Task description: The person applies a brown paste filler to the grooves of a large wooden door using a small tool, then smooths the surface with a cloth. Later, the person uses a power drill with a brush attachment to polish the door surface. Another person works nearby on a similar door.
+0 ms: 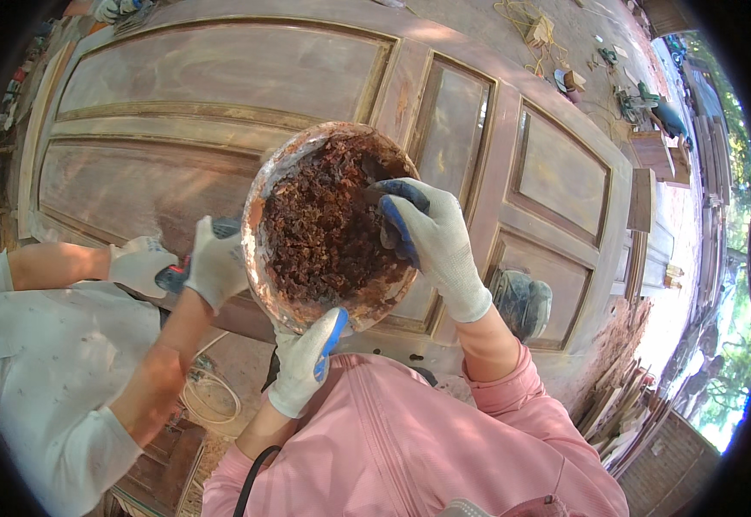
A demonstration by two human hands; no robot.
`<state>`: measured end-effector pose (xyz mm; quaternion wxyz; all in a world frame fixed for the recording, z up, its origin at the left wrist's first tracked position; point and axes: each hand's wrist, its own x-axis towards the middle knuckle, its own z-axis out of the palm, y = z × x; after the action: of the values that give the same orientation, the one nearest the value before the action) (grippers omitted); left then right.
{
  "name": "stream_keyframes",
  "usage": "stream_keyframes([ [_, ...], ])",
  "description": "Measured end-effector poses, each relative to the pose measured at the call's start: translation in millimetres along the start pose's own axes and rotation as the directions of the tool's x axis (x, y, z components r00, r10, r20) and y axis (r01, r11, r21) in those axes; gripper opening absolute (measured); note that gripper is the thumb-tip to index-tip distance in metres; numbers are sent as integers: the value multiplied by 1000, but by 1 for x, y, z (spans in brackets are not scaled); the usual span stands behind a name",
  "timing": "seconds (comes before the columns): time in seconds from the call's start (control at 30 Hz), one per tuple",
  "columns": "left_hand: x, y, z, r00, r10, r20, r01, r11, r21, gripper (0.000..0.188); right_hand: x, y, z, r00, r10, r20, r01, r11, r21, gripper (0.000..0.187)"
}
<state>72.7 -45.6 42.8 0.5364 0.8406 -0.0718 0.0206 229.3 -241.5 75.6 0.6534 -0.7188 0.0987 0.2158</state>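
Brown wood spans much of the frame behind everything: a panelled door point(410, 82) laid flat, reaching from the upper left to right of centre. Your pink jacket point(384, 431) fills the lower centre, and on the left side of the frame is a co-worker point(57, 353) in a pale shirt. At the centre, above the door, you have a round, stained bucket point(253, 258), its mouth turned up toward you, with a crumbly reddish-brown mix point(324, 224) inside. Your gloved right hand point(436, 246) dips in over the right rim, fingers bent; whether they pinch anything cannot be told. Your gloved left hand point(302, 360) is against the lower rim, thumb raised, its other fingers hidden, so its grip cannot be told. Left of centre, the co-worker grasps a dark-and-red tool point(171, 277).
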Motion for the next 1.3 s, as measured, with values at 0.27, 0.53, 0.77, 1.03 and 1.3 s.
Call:
stream_keyframes([
  [0.27, -4, -16, -5, 993, -119, 24, 118, 991, 59, 45, 19, -3, -24, 980, -116, -161, 107, 992, -68, 25],
  [0.53, -29, -47, -10, 989, -145, 4, 135, 930, 341, 45, 136, 106, -99, 817, -569, -96, 238, 484, -842, 30],
  [0.77, -30, -56, -15, 986, -166, -17, 162, 920, 358, 47, 174, 136, -110, 866, -499, 30, 182, 258, -949, 34],
  [1.03, -23, -54, -19, 980, -199, 6, 187, 927, 324, 49, 178, 145, -109, 812, -509, -287, 186, 690, -699, 31],
  [1.3, -14, -36, -19, 913, -407, -23, 408, 909, 89, 46, 177, 144, -94, 836, -489, -250, 148, 639, -755, 31],
])
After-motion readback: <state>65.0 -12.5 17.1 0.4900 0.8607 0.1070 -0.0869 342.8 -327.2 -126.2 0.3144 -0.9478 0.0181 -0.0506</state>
